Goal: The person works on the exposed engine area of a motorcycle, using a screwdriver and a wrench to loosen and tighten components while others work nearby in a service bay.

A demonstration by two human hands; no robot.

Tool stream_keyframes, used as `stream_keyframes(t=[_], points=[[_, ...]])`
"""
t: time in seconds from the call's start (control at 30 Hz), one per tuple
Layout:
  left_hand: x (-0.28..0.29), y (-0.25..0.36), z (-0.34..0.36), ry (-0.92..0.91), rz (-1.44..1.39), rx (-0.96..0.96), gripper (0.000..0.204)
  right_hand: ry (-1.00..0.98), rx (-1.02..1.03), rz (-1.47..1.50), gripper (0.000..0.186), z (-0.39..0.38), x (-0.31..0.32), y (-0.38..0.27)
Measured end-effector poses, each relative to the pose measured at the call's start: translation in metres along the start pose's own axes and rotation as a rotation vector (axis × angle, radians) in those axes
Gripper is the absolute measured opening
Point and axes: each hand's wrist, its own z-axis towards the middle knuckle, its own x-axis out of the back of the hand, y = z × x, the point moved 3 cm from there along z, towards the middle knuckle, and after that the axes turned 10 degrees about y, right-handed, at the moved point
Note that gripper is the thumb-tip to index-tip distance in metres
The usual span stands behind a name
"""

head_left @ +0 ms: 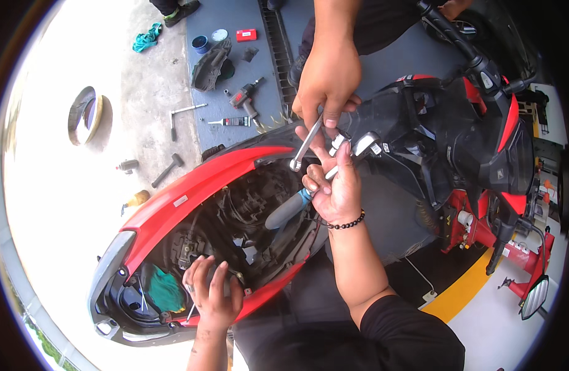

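My right hand (341, 191), with a dark bead bracelet at the wrist, is closed around a ratchet wrench (287, 211) above the scooter's seat opening. The wrench's blue-grey handle points down to the left, and its silver head (365, 143) shows beyond my thumb. Just ahead, a co-worker's hand (329, 83) reaches in from the far side and grips a silver spanner (307, 146), close to my extended fingers. My left hand (214, 292) hovers over the near rim of the scooter, its fingers loosely bent and apart. A thin silver rod (190, 312) shows beside it; whether I touch it is unclear.
A red and black scooter (203, 175) with its engine bay exposed fills the middle. Inside its tail lies a green cloth (165, 289). On the floor beyond are an impact wrench (242, 98), a tube (230, 122), a hammer (167, 170) and a tyre (86, 116).
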Motion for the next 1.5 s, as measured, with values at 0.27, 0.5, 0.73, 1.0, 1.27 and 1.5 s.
stream_keyframes(t=[0.27, 0.5, 0.73, 1.0, 1.27, 1.5], points=[[-0.097, 0.077, 0.18, 0.035, -0.682, 0.332, 0.047, 0.065, 0.072, -0.054, 0.042, -0.011, 0.005, 0.007], [-0.115, 0.086, 0.223, 0.086, -0.323, 0.403, 0.042, 0.043, 0.181, -0.232, 0.043, -0.014, 0.016, -0.018], [-0.118, 0.076, 0.228, -0.082, -0.301, 0.291, 0.029, -0.031, 0.05, 0.097, 0.044, -0.026, 0.053, -0.046], [-0.128, 0.083, 0.143, -0.285, -0.627, 0.469, 0.023, 0.124, 0.241, -0.444, 0.032, -0.06, 0.156, -0.105], [-0.21, 0.093, 0.031, -0.606, -0.766, 0.475, 0.019, 0.417, -0.013, -1.498, 0.023, 0.052, 0.393, 0.0], [-0.275, 0.084, -0.01, -0.549, -0.595, 0.275, 0.019, 0.459, 0.069, -1.574, 0.023, 0.158, 0.451, 0.109]])
